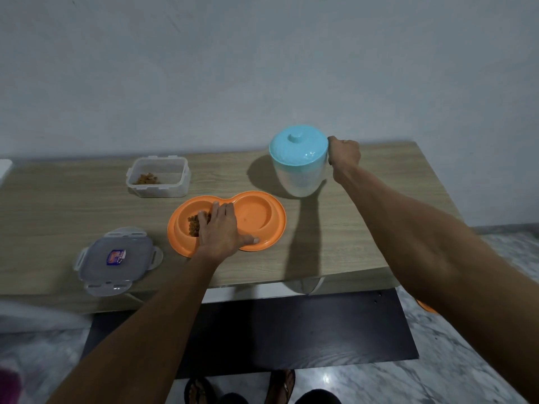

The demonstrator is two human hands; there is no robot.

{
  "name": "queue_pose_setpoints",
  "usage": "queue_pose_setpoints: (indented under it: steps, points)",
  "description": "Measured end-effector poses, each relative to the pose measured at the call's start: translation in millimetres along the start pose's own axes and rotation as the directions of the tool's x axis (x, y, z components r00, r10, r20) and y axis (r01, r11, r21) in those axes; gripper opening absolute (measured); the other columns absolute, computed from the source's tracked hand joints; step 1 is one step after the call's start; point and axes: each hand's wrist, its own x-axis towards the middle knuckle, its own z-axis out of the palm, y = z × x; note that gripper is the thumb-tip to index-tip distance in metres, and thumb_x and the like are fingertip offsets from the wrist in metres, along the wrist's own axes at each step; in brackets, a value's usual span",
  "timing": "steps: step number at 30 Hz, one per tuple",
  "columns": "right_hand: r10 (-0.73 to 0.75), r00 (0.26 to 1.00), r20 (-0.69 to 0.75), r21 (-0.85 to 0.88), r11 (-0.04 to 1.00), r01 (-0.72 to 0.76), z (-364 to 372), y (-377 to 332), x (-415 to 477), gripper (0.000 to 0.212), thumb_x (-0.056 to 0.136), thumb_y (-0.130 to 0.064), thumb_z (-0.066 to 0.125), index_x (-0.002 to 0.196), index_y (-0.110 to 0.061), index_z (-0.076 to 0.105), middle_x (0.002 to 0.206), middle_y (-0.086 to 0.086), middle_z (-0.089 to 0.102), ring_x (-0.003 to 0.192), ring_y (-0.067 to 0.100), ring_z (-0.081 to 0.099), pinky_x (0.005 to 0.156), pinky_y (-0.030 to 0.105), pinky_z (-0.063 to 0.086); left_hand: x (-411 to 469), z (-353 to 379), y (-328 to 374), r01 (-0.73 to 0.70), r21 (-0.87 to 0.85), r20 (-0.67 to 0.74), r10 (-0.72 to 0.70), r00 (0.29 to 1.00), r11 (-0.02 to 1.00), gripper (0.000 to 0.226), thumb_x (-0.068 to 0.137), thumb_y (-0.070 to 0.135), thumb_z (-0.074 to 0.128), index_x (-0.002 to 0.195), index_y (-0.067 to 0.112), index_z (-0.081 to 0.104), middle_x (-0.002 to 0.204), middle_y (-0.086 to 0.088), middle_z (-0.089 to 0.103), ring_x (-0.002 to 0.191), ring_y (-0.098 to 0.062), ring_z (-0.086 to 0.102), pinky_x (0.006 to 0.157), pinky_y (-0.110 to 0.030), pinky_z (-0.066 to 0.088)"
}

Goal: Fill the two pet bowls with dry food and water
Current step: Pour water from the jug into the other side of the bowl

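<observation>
Bowl [262, 217] pressed, jug [297, 170] grasped
Left grip [221, 228] lies flat, released, on the bowl (long axis runs toward the right grip [344, 154]); that grip clasps the upright jug.

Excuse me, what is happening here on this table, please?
A person is filling an orange double pet bowl. The left grip, a flat hand, rests on it over the left compartment, which holds dry food; the right compartment looks empty. The right grip holds a blue-lidded pitcher at its side, behind the bowl.
</observation>
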Motion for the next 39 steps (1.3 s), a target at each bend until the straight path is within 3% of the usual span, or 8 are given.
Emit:
queue_pose_setpoints:
  steps: [14, 20, 22, 24, 28, 31, 35, 39]
  points:
    - [0.074, 0.993, -0.093, 0.16, 0.985, -0.058, -3.5, 14.7, 5.5, 0.03, 0.083, -0.023, 0.061, 0.059, -0.014, 0.045, 0.064, -0.001, 0.052, 0.068, 0.022, 0.052, 0.062, 0.03, 0.044, 2.2, 3.6, -2.3, -0.005, 0.002, -0.009, 0.005, 1.0, 1.0, 0.114, 0.067, 0.07, 0.069, 0.15, 0.008, 0.02, 0.158, -0.009, 0.024, 0.151, -0.029, 0.007, 0.118, -0.057, 0.003]
    - [0.05, 0.989, -0.138, 0.097, 0.995, -0.036, -12.1, 18.6, 5.9, 0.035, 0.088, -0.035, 0.058, 0.062, -0.012, 0.057, 0.076, 0.006, 0.065, 0.092, 0.029, 0.067, 0.089, 0.037, 0.054, 2.3, 6.3, -5.6, -0.022, 0.023, -0.032, 0.022, 0.999, 1.0, 0.111, 0.066, 0.071, 0.069, 0.147, 0.008, 0.026, 0.155, -0.01, 0.029, 0.149, -0.03, 0.011, 0.117, -0.059, 0.009]
    - [0.051, 0.99, -0.131, 0.075, 0.996, -0.041, -15.7, 17.8, 1.5, 0.036, 0.091, -0.034, 0.05, 0.084, -0.005, 0.07, 0.097, 0.014, 0.072, 0.1, 0.031, 0.066, 0.093, 0.039, 0.052, 1.7, 5.1, -4.8, -0.015, 0.016, -0.025, 0.016, 1.0, 1.0, 0.111, 0.067, 0.069, 0.069, 0.147, 0.007, 0.025, 0.156, -0.01, 0.028, 0.15, -0.03, 0.01, 0.117, -0.059, 0.009]
    - [0.081, 0.99, -0.119, 0.073, 0.995, -0.072, -20.3, 18.9, -11.4, 0.042, 0.096, -0.029, 0.04, 0.116, -0.001, 0.066, 0.122, 0.019, 0.066, 0.106, 0.03, 0.062, 0.095, 0.036, 0.049, -1.1, 4.7, -4.9, -0.028, 0.007, -0.033, 0.029, 0.999, 1.0, 0.111, 0.069, 0.069, 0.067, 0.149, 0.007, 0.022, 0.157, -0.01, 0.025, 0.15, -0.03, 0.008, 0.117, -0.059, 0.008]
    - [0.146, 0.972, -0.185, -0.01, 0.989, -0.151, -21.8, 33.8, -41.2, 0.046, 0.102, -0.024, 0.032, 0.129, 0.003, 0.057, 0.136, 0.018, 0.057, 0.127, 0.034, 0.052, 0.106, 0.038, 0.043, -9.2, 1.5, -17.0, -0.038, -0.064, -0.106, 0.031, 0.994, 0.997, 0.112, 0.072, 0.075, 0.057, 0.152, 0.008, 0.016, 0.16, -0.009, 0.019, 0.151, -0.029, 0.007, 0.116, -0.059, 0.007]
    - [0.173, 0.968, -0.182, -0.041, 0.982, -0.183, -14.0, 46.7, -68.9, 0.047, 0.102, -0.022, 0.032, 0.126, 0.009, 0.057, 0.124, 0.018, 0.062, 0.122, 0.035, 0.056, 0.106, 0.043, 0.044, -12.5, -8.0, -37.1, -0.017, -0.104, -0.206, -0.005, 0.979, 0.994, 0.112, 0.073, 0.082, 0.047, 0.152, 0.008, 0.02, 0.159, -0.011, 0.021, 0.149, -0.028, 0.016, 0.116, -0.058, 0.015]
    - [0.189, 0.971, -0.146, -0.08, 0.976, -0.202, 10.9, 61.8, -104.4, 0.052, 0.096, -0.032, 0.043, 0.131, 0.006, 0.054, 0.134, 0.024, 0.057, 0.124, 0.041, 0.053, 0.105, 0.043, 0.045, -12.2, -17.3, -74.7, 0.133, -0.223, -0.233, -0.186, 0.955, 0.966, 0.105, 0.073, 0.084, 0.039, 0.145, 0.007, 0.031, 0.152, -0.014, 0.032, 0.141, -0.034, 0.031, 0.108, -0.057, 0.032]
    - [0.226, 0.973, -0.053, -0.185, 0.955, -0.232, 43.2, 75.0, -130.2, 0.062, 0.082, -0.045, 0.056, 0.126, -0.001, 0.06, 0.126, 0.019, 0.063, 0.117, 0.038, 0.057, 0.098, 0.042, 0.05, -5.3, -17.9, -108.5, 0.267, -0.405, -0.111, -0.336, 0.935, 0.874, 0.08, 0.085, 0.059, 0.053, 0.134, -0.003, 0.041, 0.142, -0.024, 0.038, 0.136, -0.039, 0.032, 0.11, -0.051, 0.031]
